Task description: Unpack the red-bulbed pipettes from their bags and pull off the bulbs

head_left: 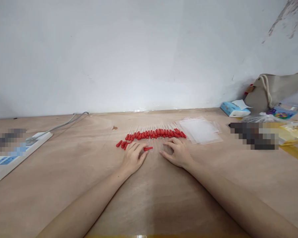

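Note:
My left hand (134, 154) rests on the table with a small red rubber bulb (148, 148) between the thumb and forefinger tips. Several loose red bulbs (119, 143) lie just beyond and to the left of it, some partly hidden by its fingers. Opposite, my right hand (178, 152) has thumb and fingers apart, beside thin clear tubes (157, 144) that lie between the hands. Whether its fingertips touch the tubes is hard to make out. Beyond both hands runs a row of droppers (155, 133) with red bulbs towards me and clear stems pointing at the wall.
Clear zip bags (200, 130) lie flat to the right of the row. Farther right are a blue tissue pack (234, 109), a grey bag (283, 89) and yellow plastic packaging (295, 132). A white power strip (20, 158) with a grey cable occupies the left. A white wall closes the back.

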`<state>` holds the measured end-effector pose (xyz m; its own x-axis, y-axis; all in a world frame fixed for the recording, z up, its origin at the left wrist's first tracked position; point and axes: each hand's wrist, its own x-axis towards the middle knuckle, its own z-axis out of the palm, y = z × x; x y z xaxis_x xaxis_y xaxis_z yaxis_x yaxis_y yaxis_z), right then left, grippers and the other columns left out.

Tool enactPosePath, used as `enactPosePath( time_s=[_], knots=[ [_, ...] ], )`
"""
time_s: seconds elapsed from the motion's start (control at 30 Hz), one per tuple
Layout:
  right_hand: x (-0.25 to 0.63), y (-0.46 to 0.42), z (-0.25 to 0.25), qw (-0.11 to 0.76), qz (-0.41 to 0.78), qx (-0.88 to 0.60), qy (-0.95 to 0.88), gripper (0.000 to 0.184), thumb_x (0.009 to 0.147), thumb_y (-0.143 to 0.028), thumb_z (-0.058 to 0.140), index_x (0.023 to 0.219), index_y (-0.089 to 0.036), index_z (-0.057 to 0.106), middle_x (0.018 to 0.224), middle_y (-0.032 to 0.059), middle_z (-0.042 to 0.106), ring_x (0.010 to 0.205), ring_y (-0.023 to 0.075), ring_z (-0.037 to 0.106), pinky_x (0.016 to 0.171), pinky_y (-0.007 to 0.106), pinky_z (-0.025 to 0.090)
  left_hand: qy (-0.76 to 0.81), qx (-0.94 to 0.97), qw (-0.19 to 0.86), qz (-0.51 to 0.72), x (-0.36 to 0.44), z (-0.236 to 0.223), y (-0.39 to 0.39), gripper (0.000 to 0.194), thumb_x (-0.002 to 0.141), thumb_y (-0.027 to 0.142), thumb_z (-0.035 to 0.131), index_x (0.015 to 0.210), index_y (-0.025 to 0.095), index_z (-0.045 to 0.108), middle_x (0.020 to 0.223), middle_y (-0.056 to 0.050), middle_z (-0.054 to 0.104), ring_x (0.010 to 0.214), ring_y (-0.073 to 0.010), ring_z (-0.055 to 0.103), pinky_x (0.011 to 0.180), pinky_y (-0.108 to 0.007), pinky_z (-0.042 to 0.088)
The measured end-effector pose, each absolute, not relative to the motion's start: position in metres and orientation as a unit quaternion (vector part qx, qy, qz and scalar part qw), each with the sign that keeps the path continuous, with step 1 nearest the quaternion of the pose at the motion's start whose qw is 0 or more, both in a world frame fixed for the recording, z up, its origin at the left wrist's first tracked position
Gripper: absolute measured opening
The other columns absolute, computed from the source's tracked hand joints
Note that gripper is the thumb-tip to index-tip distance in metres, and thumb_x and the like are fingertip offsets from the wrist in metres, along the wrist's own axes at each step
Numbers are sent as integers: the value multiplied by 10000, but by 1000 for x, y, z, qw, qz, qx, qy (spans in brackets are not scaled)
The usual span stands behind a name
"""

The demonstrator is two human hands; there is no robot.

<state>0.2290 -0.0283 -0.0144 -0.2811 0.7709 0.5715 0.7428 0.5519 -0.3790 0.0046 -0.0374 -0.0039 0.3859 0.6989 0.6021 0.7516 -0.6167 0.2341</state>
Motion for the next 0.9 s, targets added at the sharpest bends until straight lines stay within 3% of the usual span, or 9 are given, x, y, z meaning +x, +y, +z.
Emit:
enactPosePath(
  time_s=[0.2, 0.37, 0.53, 0.7, 0.8, 0.9],
  knots=[
    [227, -32, -8, 392, 5, -419, -819, 299, 801, -405, 534, 1046, -242, 591, 908, 44, 619, 854, 171, 522, 793, 345, 333, -420, -842, 49, -334, 21, 0, -33, 160, 805, 240, 521, 957, 197, 550, 903, -25, 629, 881, -185, 514, 794, -337, 360],
    [230, -33, -6, 354, -16, -400, -845, 159, 844, -277, 494, 896, -265, 644, 726, -1, 632, 756, 136, 513, 780, 331, 287, -372, -855, 65, -356, 36, 3, -31, 162, 792, 214, 546, 953, 198, 555, 870, -7, 652, 850, -170, 529, 777, -324, 354],
    [235, -32, -3, 368, 18, -434, -822, 140, 811, -331, 533, 827, -245, 642, 751, 5, 642, 775, 156, 519, 771, 330, 292, -364, -850, 49, -376, 46, 9, -33, 115, 810, 267, 540, 905, 217, 581, 842, 16, 667, 820, -151, 544, 787, -315, 353],
    [248, -28, -5, 388, 20, -513, -765, 187, 796, -344, 512, 733, -225, 642, 727, 8, 649, 737, 161, 552, 727, 313, 323, -455, -822, 48, -338, 25, 20, -15, 229, 805, 339, 527, 998, 230, 583, 1000, -30, 616, 950, -199, 512, 834, -353, 357],
    [257, -24, -9, 375, 20, -585, -719, 207, 768, -362, 512, 675, -220, 630, 683, -3, 648, 680, 161, 569, 656, 296, 341, -591, -736, 40, -329, -16, 25, 15, 177, 798, 291, 520, 852, 151, 615, 855, -74, 608, 823, -208, 524, 736, -367, 386],
    [257, -22, -10, 348, 13, -613, -709, 219, 751, -383, 514, 646, -224, 623, 652, -9, 643, 651, 163, 576, 603, 286, 332, -600, -733, 14, -321, -53, 26, 43, 180, 751, 253, 578, 644, 108, 581, 636, -39, 570, 681, -172, 521, 649, -328, 405]
  ],
)
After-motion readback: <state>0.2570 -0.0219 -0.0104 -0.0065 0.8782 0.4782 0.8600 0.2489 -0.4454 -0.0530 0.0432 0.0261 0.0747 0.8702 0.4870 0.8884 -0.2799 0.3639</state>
